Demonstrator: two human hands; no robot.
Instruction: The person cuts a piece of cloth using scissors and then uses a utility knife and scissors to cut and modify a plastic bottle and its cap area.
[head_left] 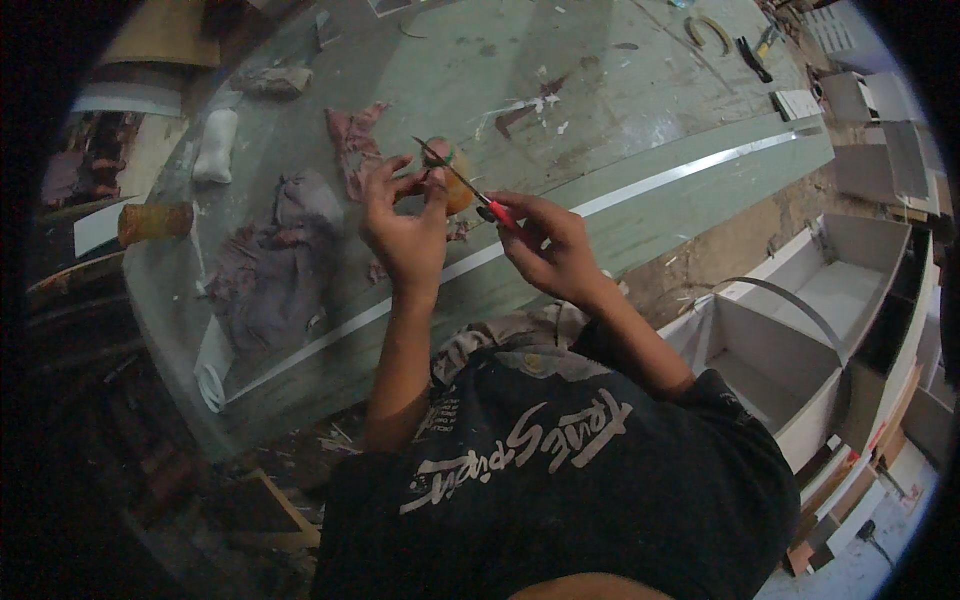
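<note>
My right hand (545,245) grips the red handle of a slim bladed tool (466,183), whose long dark blade points up and left. Close to that blade is my left hand (405,215), its thumb and fingers curled toward each other. Whatever they may pinch is too small to make out. Just beyond the thumb stands an orange-yellow container (457,192) with a greenish rim, partly covered by the hand and blade. A crumpled reddish rag (354,140) lies behind my left hand, and a larger grey cloth (275,270) to its left.
A long pale strip (640,195) runs along the near part of the green tabletop (600,120). At left are a white roll (216,146) and a yellowish-brown spool (155,223). Pliers (755,60) lie far right. White open boxes (765,355) stand right of the table.
</note>
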